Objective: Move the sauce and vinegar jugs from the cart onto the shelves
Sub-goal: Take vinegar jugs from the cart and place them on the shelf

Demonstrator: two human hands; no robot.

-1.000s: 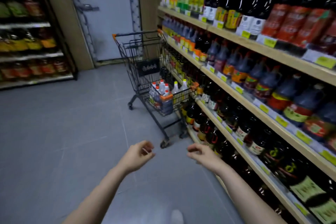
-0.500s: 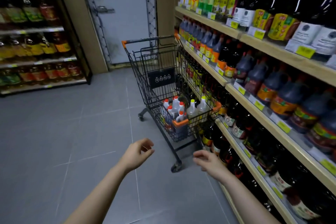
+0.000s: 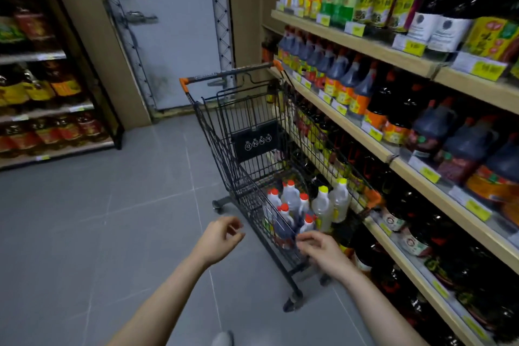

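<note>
In the near end of the black wire shopping cart (image 3: 247, 132), the vinegar and sauce jugs (image 3: 306, 208) stand clustered on the basket floor: red-capped ones to the left, two clear yellow-capped jugs (image 3: 331, 205) to the right, nearest the shelves. All stand upright, long axis vertical, caps pointing up. The right hand (image 3: 320, 250) hovers at the cart's near corner, just in front of and below the red-capped jugs, its grip loose with fingers spread and lightly curled, holding nothing; whether the fingertips touch the wire is blurred and cannot be told. The left hand (image 3: 222, 239) hangs outside the cart's left side, apart from it, fingers relaxed and slightly curled, holding nothing as well.

The cart stands on a grey tiled floor (image 3: 98, 219), parked close alongside the wooden shelves (image 3: 415, 174) on the right, its orange-ended handle (image 3: 227, 73) at the far end. Those shelves carry rows of dark bottles and handled jugs with orange, red and green labels, yellow price tags along the front edges. Beyond the cart a pale grey metal door (image 3: 168, 22) with a latch fills the back wall. On the left another rack (image 3: 50, 112) holds amber bottles with yellow and red labels. The tip of a shoe (image 3: 223, 338) shows at the bottom edge.
</note>
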